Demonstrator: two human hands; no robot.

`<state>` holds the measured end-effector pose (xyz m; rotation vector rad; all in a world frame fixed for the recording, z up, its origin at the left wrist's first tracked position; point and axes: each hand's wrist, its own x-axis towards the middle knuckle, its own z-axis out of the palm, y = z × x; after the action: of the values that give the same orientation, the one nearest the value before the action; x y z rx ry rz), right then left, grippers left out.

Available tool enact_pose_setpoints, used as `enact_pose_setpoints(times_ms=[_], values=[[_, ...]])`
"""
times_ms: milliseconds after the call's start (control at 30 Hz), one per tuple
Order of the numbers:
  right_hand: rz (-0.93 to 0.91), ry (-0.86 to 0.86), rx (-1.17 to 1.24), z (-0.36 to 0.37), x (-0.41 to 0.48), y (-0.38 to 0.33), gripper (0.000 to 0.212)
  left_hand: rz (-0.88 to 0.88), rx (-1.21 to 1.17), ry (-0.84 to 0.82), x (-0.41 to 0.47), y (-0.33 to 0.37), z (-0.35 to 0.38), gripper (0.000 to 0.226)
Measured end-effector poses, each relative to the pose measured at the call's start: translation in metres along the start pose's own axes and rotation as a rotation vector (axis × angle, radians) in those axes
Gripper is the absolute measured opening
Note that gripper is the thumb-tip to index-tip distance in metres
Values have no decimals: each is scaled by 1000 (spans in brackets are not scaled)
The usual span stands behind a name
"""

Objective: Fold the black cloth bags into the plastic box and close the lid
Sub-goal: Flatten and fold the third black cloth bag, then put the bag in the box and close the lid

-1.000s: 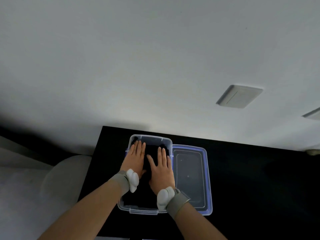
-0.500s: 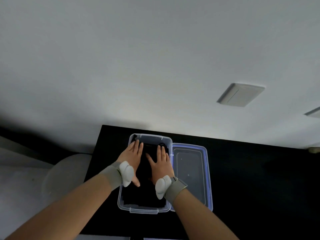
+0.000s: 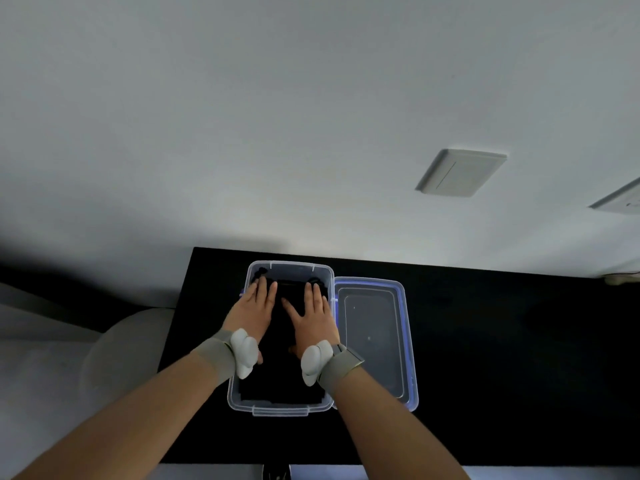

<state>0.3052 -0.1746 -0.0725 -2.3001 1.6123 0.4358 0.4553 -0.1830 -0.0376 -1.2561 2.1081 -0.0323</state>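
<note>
A clear plastic box [image 3: 239, 398] stands on a black table, with folded black cloth bags [image 3: 280, 375] filling it. My left hand [image 3: 252, 310] lies flat, palm down, on the cloth along the box's left side. My right hand [image 3: 313, 318] lies flat on the cloth along the right side. Both hands have their fingers spread and hold nothing. The box's lid [image 3: 374, 341], clear with a blue rim, lies flat on the table touching the right side of the box.
The black table [image 3: 502, 375] runs up to a white wall at the back. A wall switch plate [image 3: 460, 173] and a socket [image 3: 623, 202] are on the wall at the right. A grey rounded seat [image 3: 128, 348] stands left of the table.
Both hands have slid apart from the middle of the cloth toward the box's two long sides and a little further from me, still pressed flat.
</note>
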Motion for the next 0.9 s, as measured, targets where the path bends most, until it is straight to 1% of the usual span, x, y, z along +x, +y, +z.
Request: enact_pose_setpoints(times_ms=[33, 67, 133, 167, 200, 233, 267, 300, 333, 367, 433, 467, 500, 533, 567, 600, 667, 733, 800, 900], values=[[-4, -2, 9, 1, 1, 0, 75, 25, -7, -11, -4, -3, 1, 130], [-3, -5, 15, 1, 1, 0, 75, 35, -20, -17, -7, -4, 2, 137], [-9, -13, 20, -1, 1, 0, 75, 13, -57, -24, -9, -3, 6, 142], [-12, -21, 27, -1, 0, 0, 75, 0, -62, -29, -11, 1, 4, 140], [-10, -31, 47, -5, 0, -1, 76, -13, -65, -29, -12, 4, 2, 134], [-12, -42, 89, -11, -1, -1, 76, -29, -78, -31, -13, 9, -1, 122], [-13, -49, 182, -20, -4, 0, 73, -52, -99, -33, -14, 13, -3, 106], [-13, -20, 338, -29, -7, 3, 65, -73, -119, -25, -14, 18, -3, 93], [-15, 57, 506, -38, -11, 7, 53, -98, -128, -13, -14, 20, -3, 87], [-19, 211, 620, -43, -17, 14, 41, -114, -123, 2, -14, 22, -1, 85], [25, 623, 679, -41, -33, 30, 27, -122, -125, 15, -14, 23, 4, 88], [89, 750, 707, -35, -42, 39, 25, -110, -130, 15, -13, 22, 5, 89], [168, 794, 740, -27, -51, 47, 25, -98, -134, 21, -13, 21, 7, 90], [246, 776, 766, -17, -57, 54, 27, -90, -138, 30, -13, 19, 7, 90], [310, 699, 785, -5, -63, 59, 29, -86, -134, 38, -13, 18, 7, 90], [343, 582, 798, 7, -67, 62, 33, -82, -125, 43, -13, 19, 7, 90], [328, 326, 799, 27, -76, 64, 43, -77, -97, 47, -13, 20, 7, 92], [300, 149, 719, 40, -79, 63, 50, -91, -93, 57, -13, 21, 8, 93], [297, 86, 629, 44, -77, 61, 49, -93, -96, 51, -13, 21, 8, 93], [379, 96, 533, 44, -75, 64, 50, -100, -101, 46, -12, 22, 9, 90]])
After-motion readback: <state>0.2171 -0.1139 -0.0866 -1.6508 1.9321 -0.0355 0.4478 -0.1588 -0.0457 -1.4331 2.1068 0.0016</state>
